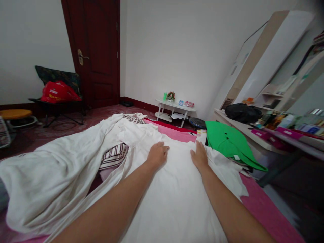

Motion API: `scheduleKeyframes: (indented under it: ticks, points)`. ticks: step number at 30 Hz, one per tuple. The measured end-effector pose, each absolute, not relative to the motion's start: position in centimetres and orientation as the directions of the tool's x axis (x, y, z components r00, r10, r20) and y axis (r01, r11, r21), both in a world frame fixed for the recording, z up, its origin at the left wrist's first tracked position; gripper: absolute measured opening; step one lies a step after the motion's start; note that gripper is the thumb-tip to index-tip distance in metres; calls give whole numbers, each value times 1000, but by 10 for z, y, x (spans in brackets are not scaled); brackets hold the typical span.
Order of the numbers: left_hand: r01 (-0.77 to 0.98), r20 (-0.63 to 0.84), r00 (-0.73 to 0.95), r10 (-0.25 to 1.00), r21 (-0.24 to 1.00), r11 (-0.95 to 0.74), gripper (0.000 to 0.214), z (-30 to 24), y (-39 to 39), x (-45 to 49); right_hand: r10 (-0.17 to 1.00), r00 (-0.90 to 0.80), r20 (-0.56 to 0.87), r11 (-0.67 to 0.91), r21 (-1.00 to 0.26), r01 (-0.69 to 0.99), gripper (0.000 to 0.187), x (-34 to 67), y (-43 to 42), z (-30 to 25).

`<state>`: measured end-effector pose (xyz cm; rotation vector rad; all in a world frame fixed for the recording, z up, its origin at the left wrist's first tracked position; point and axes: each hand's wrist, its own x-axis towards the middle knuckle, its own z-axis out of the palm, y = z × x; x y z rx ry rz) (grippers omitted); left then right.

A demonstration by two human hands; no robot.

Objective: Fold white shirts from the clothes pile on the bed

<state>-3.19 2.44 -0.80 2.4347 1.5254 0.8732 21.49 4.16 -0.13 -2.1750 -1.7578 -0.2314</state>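
A white shirt [177, 195] is spread flat in front of me, its neckline at the far end. My left hand [157, 156] rests on it left of the neckline, fingers a little bent and pressed on the cloth. Near the right of the neckline lies my right hand [200, 157], fingers stretched forward and thumb apart, touching the fabric. Just beyond the right hand is a green cap [227, 140], upside or side not certain, its brim toward the right. To the left, a bulky white garment [58, 172] lies crumpled beside a striped cloth [115, 156].
Pink bedding [268, 209] shows under the clothes. A small white table [174, 105] stands by the wall. At right, a dressing table [253, 135] carries a black bag [243, 113] and bottles. A folding chair [58, 76] with a red bag [59, 91] stands near the door [101, 44].
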Motion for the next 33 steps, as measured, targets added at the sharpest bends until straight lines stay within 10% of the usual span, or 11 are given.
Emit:
scheduleKeyframes:
  ticks: [7, 15, 33]
  points:
    - [867, 383, 266, 885, 306, -393, 39, -14, 19, -29, 953, 276, 127, -283, 44, 958, 59, 199, 43, -8]
    - [868, 350, 298, 888, 287, -404, 49, -19, 21, -26, 997, -2, 79, 1, 10, 1000, 57, 184, 17, -5]
    - [812, 160, 499, 852, 257, -524, 60, -7, -37, -87, 997, 65, -32, -66, -37, 997, 61, 204, -85, 4]
